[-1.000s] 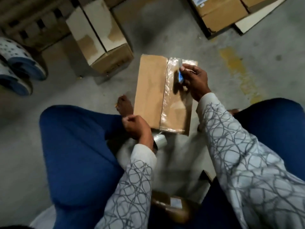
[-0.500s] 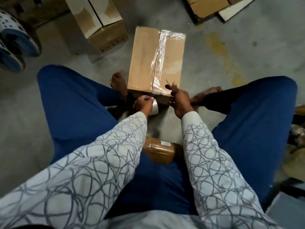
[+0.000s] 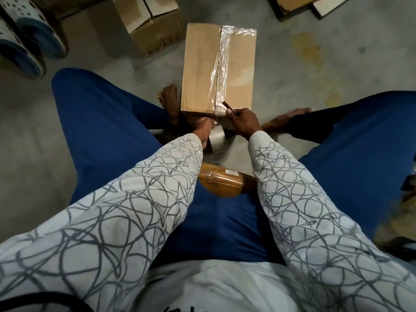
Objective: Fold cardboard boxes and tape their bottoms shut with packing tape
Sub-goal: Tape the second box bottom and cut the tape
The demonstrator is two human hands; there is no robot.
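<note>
A brown cardboard box [image 3: 200, 70] lies on the concrete floor between my feet, with a strip of clear packing tape [image 3: 221, 70] running down its middle seam. My left hand [image 3: 203, 129] grips a roll of clear tape [image 3: 217, 140] just below the box's near edge. My right hand [image 3: 243, 122] is closed on a thin dark cutter [image 3: 228, 107] whose tip rests at the tape's near end, by the box edge.
Another taped box [image 3: 155, 23] stands at the back left, with flat cardboard [image 3: 292, 5] at the back right. A brown tape roll [image 3: 225, 183] lies between my legs. Blue and white sandals [image 3: 24, 39] sit far left. My bare feet flank the box.
My right hand came from the box's far end to its near edge with the cutter. My left hand stayed at the near edge with the roll. The view tilted down.
</note>
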